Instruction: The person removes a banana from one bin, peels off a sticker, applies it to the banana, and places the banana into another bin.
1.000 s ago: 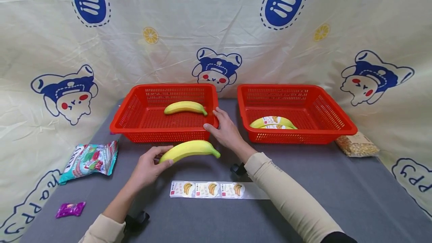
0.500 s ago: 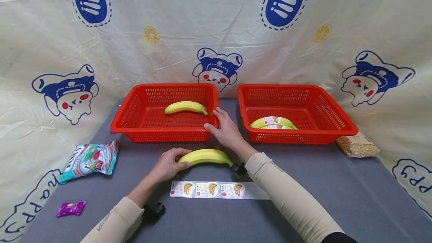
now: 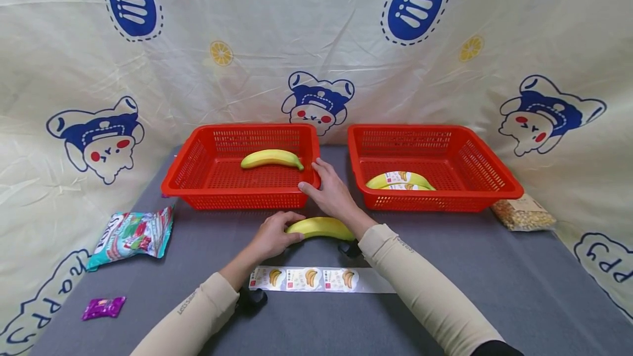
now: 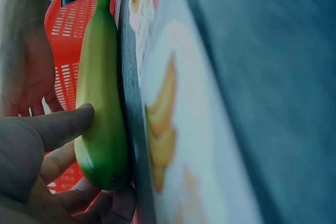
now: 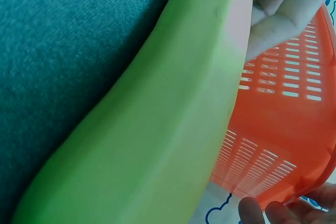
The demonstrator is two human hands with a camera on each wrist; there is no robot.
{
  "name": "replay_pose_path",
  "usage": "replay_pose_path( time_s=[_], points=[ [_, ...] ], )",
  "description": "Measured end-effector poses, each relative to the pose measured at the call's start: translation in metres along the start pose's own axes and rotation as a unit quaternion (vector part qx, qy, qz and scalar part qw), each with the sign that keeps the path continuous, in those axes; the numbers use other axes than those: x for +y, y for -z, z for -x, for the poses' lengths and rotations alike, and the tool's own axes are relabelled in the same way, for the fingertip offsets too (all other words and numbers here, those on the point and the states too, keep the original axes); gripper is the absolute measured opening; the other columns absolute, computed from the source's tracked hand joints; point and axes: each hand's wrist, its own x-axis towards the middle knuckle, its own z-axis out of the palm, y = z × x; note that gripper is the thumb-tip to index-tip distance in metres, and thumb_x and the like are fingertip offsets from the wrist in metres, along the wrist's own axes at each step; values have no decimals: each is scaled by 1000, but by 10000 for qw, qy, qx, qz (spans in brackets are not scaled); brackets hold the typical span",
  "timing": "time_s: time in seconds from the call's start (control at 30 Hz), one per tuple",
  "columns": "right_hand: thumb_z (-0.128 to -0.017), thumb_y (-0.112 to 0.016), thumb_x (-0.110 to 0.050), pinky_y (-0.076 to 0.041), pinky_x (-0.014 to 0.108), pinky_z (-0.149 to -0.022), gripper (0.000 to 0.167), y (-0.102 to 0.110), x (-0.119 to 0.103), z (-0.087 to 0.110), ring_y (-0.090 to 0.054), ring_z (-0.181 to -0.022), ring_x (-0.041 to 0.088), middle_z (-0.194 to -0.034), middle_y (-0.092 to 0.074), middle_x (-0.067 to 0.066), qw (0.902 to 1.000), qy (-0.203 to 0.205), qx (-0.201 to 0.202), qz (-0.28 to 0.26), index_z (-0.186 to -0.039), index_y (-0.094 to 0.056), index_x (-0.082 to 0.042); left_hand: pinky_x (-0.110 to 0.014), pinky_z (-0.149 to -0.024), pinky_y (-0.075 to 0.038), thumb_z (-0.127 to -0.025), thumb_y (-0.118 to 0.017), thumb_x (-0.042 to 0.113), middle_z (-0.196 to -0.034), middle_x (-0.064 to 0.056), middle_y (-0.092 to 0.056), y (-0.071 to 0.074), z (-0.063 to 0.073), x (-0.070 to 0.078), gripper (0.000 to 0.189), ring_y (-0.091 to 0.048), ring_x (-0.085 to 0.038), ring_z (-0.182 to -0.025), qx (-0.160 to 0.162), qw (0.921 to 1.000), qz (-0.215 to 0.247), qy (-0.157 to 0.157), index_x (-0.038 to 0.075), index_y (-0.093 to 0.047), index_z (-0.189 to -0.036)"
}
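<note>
My left hand [image 3: 273, 238] grips a yellow banana [image 3: 321, 227] by its blunt end, thumb in front and fingers behind. The banana lies low over the grey cloth, its stem end hidden behind my right wrist. In the left wrist view, the banana [image 4: 100, 82] shows its stem pointing away from the hand. My right hand [image 3: 332, 191] rests at the front right corner of the left red basket [image 3: 232, 190], its fingers loosely extended along the rim. Another banana [image 3: 271, 159] lies inside that basket. Nearer to me is a strip of banana-picture stickers [image 3: 311, 279], partly under my right sleeve.
A second red basket [image 3: 445, 193] at the right holds labelled bananas [image 3: 403, 180]. A bag of yellow kernels [image 3: 524, 213] sits by its right corner. At left lie a teal snack bag [image 3: 133, 235] and a small purple packet [image 3: 104, 307].
My left hand has carried the banana rightward, lowering it slightly toward the cloth, so its stem end passes behind the right wrist. The right hand stays at the basket corner.
</note>
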Motion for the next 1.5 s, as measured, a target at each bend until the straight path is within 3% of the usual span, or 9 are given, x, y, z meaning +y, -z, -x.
replay_pose_path(
  time_s=[0.27, 0.47, 0.67, 0.87, 0.97, 1.17, 1.33, 1.5],
  points=[
    [-87, -60, -46, -32, 49, -111, 73, 2, 1, 0, -29, -141, 26, -156, -24, 2, 10000, 67, -61, -1, -147, -32, -14, -39, -83, -44, -79, -74, 17, -108, -7, -64, -1, 0, 4, 42, -57, -21, -94, -44, 9999, -104, -5, 12, -64, -119],
    [-86, -61, -47, -31, 55, -109, 72, 13, -1, 9, -25, -143, 27, -157, -23, 0, 9998, 93, -48, -183, -147, -32, -20, -40, -84, -42, -77, -75, 20, -105, -10, -64, 9, 9, 5, 47, -54, -25, -98, 280, 9994, -142, -169, 11, -62, -121],
    [-86, -64, -41, -33, 55, -106, 65, 23, -3, 34, -28, -139, 27, -152, -32, 4, 9971, 688, 330, -6, -141, -41, -19, -41, -86, -41, -78, -74, 17, -112, -9, -61, 23, 30, 6, 44, -50, -24, -106, 598, 9980, -118, -138, 13, -63, -121],
    [-83, -69, -34, -39, 50, -100, 54, 21, 4, 74, -35, -125, 24, -137, -44, 6, 9904, 1297, 440, 175, -131, -53, -14, -32, -78, -37, -78, -75, 15, -110, -7, -60, 27, 55, 8, 41, -48, -22, -101, 410, 9988, -243, -86, 14, -66, -118],
    [-81, -72, -31, -41, 43, -92, 49, 20, 10, 94, -38, -116, 21, -126, -50, 4, 9896, 1386, 271, 282, -125, -58, -15, -31, -77, -38, -77, -75, 14, -107, -6, -60, 23, 65, 10, 38, -48, -19, -99, 273, 9990, -304, -175, 14, -68, -115],
    [-78, -75, -31, -41, 36, -85, 45, 26, 24, 124, -39, -105, 15, -113, -54, 0, 9914, 1117, -379, 569, -120, -63, -18, -30, -78, -40, -77, -75, 16, -101, -3, -61, 8, 76, 16, 35, -46, -13, -95, -90, 9958, -482, -776, 14, -69, -112],
    [-75, -77, -32, -40, 29, -79, 43, 29, 39, 141, -39, -97, 11, -104, -56, -1, 9853, 1152, -787, 983, -115, -66, -20, -30, -80, -39, -76, -75, 15, -96, -1, -60, -6, 76, 21, 32, -46, -14, -92, -332, 9894, -537, -1307, 13, -70, -108],
    [-76, -77, -30, -35, 23, -72, 39, 30, 52, 149, -38, -91, 9, -97, -56, -5, 9819, 1172, -1095, 1003, -112, -67, -19, -31, -83, -38, -75, -74, 14, -93, 0, -59, -17, 73, 20, 30, -45, -13, -92, -453, 9858, -687, -1464, 16, -72, -105]
  ],
)
